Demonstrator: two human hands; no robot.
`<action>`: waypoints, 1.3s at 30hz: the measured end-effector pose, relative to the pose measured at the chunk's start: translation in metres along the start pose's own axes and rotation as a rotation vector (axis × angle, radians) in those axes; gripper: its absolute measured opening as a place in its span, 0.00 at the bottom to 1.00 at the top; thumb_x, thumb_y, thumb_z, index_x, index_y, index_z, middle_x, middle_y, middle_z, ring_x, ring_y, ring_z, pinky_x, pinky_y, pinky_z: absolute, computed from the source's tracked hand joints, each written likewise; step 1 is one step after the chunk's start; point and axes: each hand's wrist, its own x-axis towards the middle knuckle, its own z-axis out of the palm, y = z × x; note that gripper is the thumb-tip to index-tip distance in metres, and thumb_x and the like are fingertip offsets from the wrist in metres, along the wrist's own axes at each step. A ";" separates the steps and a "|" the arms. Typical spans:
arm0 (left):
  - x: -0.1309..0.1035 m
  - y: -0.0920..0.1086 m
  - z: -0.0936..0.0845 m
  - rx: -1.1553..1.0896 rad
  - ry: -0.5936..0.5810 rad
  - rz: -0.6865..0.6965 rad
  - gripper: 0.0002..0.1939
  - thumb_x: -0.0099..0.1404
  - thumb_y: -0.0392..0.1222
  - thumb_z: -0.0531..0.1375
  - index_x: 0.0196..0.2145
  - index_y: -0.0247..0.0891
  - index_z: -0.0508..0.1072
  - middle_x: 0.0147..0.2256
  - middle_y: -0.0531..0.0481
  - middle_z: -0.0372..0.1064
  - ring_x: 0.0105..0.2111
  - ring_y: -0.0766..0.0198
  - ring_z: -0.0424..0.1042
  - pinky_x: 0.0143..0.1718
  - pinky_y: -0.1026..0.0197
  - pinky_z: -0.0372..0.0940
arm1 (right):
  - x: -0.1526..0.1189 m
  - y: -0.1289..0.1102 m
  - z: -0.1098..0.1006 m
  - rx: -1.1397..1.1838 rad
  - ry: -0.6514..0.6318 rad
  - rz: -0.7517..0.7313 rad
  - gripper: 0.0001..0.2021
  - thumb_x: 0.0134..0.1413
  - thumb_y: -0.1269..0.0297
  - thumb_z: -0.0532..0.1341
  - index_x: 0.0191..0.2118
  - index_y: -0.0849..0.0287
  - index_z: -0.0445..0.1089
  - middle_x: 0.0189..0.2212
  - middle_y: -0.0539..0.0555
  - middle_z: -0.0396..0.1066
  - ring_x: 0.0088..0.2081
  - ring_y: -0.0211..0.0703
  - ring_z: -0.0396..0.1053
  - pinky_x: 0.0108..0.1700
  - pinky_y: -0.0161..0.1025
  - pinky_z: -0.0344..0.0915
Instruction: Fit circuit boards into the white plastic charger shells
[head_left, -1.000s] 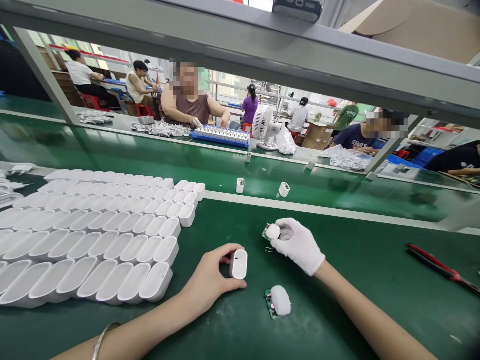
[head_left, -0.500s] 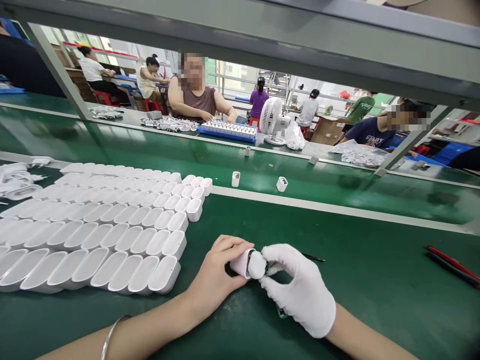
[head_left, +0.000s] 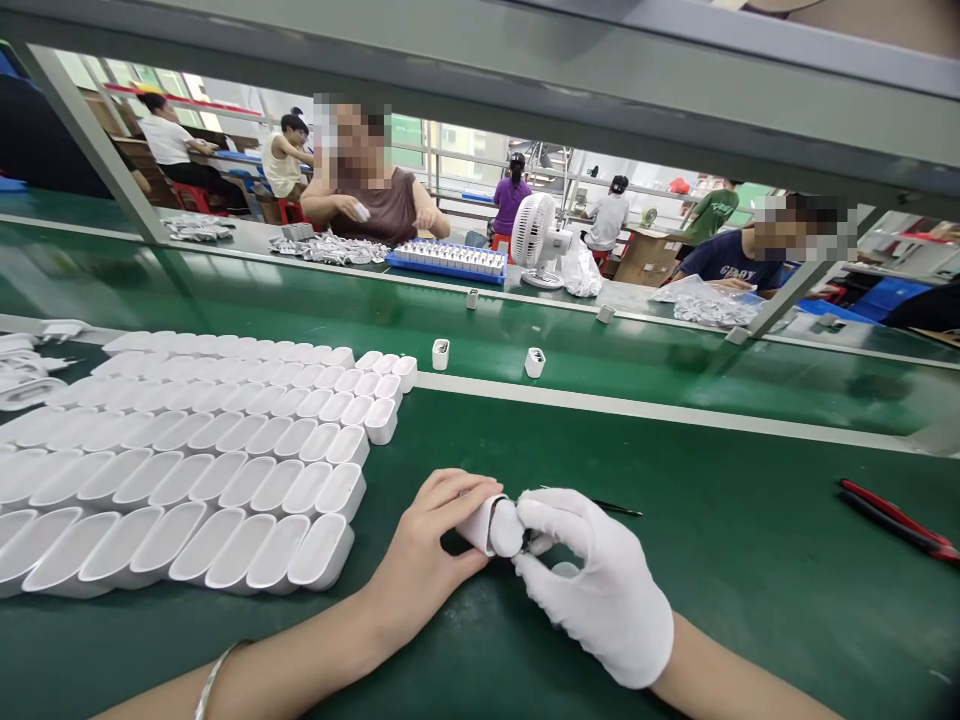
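Note:
My bare left hand grips a white plastic housing by its sides, open end facing right. A rounded white piece sits at that opening, with a dark edge showing at the rim. My right hand, in a white glove, pinches a small circuit board right behind the white piece; fingers hide most of it. Another pale rounded bit shows between the gloved thumb and fingers. Left of my hands stand rows of open white oval housings.
Black tweezers lie beyond the glove; red-and-black pliers are at the right. White cases stand on the green belt. White cables pile at the left. A metal beam crosses overhead. Co-workers sit across the belt.
The white piece and board sit a little closer to the housing, and the gloved fingers have shifted slightly. Cases on the belt have moved left. A co-worker opposite has raised a hand holding something white.

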 end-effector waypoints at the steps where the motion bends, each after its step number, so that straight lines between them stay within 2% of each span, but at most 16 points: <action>1: 0.000 0.000 0.000 0.012 0.013 0.018 0.22 0.55 0.27 0.63 0.47 0.43 0.71 0.44 0.47 0.71 0.45 0.55 0.66 0.46 0.52 0.67 | 0.000 0.000 0.000 -0.014 0.004 -0.014 0.16 0.45 0.80 0.58 0.36 0.51 0.70 0.36 0.50 0.70 0.29 0.37 0.68 0.33 0.34 0.70; 4: -0.001 -0.003 0.000 0.068 0.024 0.099 0.23 0.57 0.25 0.62 0.48 0.42 0.71 0.44 0.47 0.70 0.45 0.55 0.64 0.46 0.52 0.66 | -0.001 0.002 0.005 -0.062 -0.008 -0.079 0.16 0.47 0.79 0.58 0.37 0.50 0.71 0.37 0.51 0.71 0.30 0.37 0.69 0.33 0.34 0.70; 7: -0.003 -0.005 0.000 0.097 0.006 0.143 0.25 0.57 0.25 0.62 0.50 0.43 0.69 0.45 0.47 0.70 0.45 0.56 0.63 0.46 0.52 0.65 | -0.001 0.005 0.009 -0.074 0.038 -0.158 0.16 0.48 0.79 0.56 0.38 0.51 0.71 0.37 0.51 0.71 0.30 0.36 0.69 0.33 0.33 0.70; 12: -0.001 -0.004 -0.001 0.056 0.003 0.080 0.27 0.54 0.23 0.63 0.50 0.42 0.69 0.44 0.48 0.69 0.45 0.57 0.62 0.45 0.54 0.64 | -0.001 0.003 0.001 -0.121 0.143 -0.123 0.15 0.45 0.78 0.56 0.37 0.53 0.72 0.36 0.50 0.71 0.25 0.33 0.68 0.28 0.29 0.69; 17: 0.001 -0.004 -0.002 0.037 -0.011 0.062 0.28 0.54 0.23 0.63 0.50 0.43 0.68 0.45 0.49 0.69 0.46 0.57 0.62 0.46 0.55 0.63 | 0.001 0.002 -0.007 -0.010 0.060 -0.137 0.15 0.47 0.79 0.57 0.37 0.53 0.72 0.37 0.49 0.71 0.27 0.31 0.70 0.29 0.27 0.69; 22: -0.001 -0.005 -0.002 0.037 -0.027 0.090 0.29 0.54 0.23 0.63 0.51 0.44 0.67 0.45 0.50 0.69 0.46 0.58 0.61 0.46 0.55 0.63 | 0.001 0.004 -0.004 0.054 0.050 -0.165 0.16 0.50 0.79 0.56 0.39 0.52 0.71 0.35 0.49 0.71 0.26 0.30 0.69 0.26 0.25 0.68; 24: -0.002 -0.005 -0.001 0.045 -0.036 0.105 0.30 0.54 0.22 0.63 0.52 0.44 0.67 0.45 0.49 0.68 0.46 0.58 0.61 0.47 0.55 0.63 | 0.000 0.006 -0.002 0.027 0.044 -0.158 0.15 0.50 0.79 0.57 0.39 0.52 0.71 0.36 0.50 0.71 0.26 0.32 0.69 0.27 0.27 0.69; 27: -0.002 -0.005 0.000 0.049 -0.056 0.112 0.30 0.54 0.22 0.62 0.52 0.43 0.68 0.45 0.49 0.69 0.46 0.57 0.61 0.46 0.55 0.63 | -0.002 0.008 0.003 -0.037 0.018 -0.103 0.16 0.46 0.79 0.57 0.38 0.52 0.72 0.37 0.50 0.70 0.32 0.36 0.70 0.34 0.31 0.70; 30: -0.002 -0.004 0.001 0.024 -0.069 0.068 0.29 0.53 0.23 0.64 0.51 0.43 0.69 0.45 0.49 0.69 0.46 0.57 0.62 0.47 0.55 0.63 | -0.003 0.009 0.008 0.026 -0.005 -0.040 0.14 0.47 0.78 0.58 0.37 0.51 0.72 0.39 0.51 0.70 0.37 0.39 0.70 0.40 0.34 0.69; 32: -0.001 -0.003 0.000 -0.020 -0.085 -0.004 0.29 0.53 0.25 0.65 0.51 0.44 0.69 0.46 0.49 0.70 0.46 0.57 0.64 0.48 0.55 0.63 | -0.002 0.010 0.009 0.184 -0.010 0.093 0.12 0.46 0.74 0.62 0.38 0.53 0.71 0.44 0.53 0.69 0.38 0.40 0.69 0.43 0.38 0.68; 34: 0.000 0.000 -0.001 -0.079 -0.121 -0.056 0.28 0.53 0.30 0.67 0.51 0.45 0.69 0.47 0.49 0.70 0.47 0.56 0.65 0.49 0.54 0.64 | 0.002 0.012 0.007 0.428 -0.046 0.332 0.20 0.43 0.67 0.66 0.46 0.54 0.67 0.48 0.56 0.66 0.39 0.42 0.69 0.43 0.42 0.68; 36: 0.001 0.003 -0.003 -0.128 -0.176 -0.038 0.27 0.55 0.35 0.67 0.52 0.45 0.69 0.48 0.47 0.70 0.48 0.54 0.64 0.50 0.52 0.63 | 0.007 0.015 0.003 0.675 -0.144 0.540 0.31 0.41 0.61 0.68 0.54 0.55 0.60 0.49 0.58 0.65 0.42 0.44 0.68 0.42 0.43 0.68; 37: 0.001 0.004 -0.004 -0.143 -0.208 -0.009 0.26 0.56 0.37 0.67 0.52 0.45 0.69 0.48 0.46 0.70 0.49 0.53 0.64 0.51 0.51 0.63 | 0.010 0.017 0.000 0.772 -0.239 0.580 0.32 0.42 0.59 0.69 0.55 0.56 0.59 0.46 0.57 0.67 0.42 0.44 0.68 0.43 0.43 0.67; 39: 0.001 0.007 -0.006 -0.155 -0.275 0.030 0.27 0.56 0.40 0.67 0.53 0.46 0.68 0.50 0.45 0.70 0.50 0.51 0.62 0.53 0.48 0.60 | 0.015 0.019 -0.005 0.891 -0.462 0.544 0.27 0.42 0.58 0.69 0.49 0.60 0.65 0.38 0.55 0.70 0.40 0.43 0.67 0.42 0.41 0.66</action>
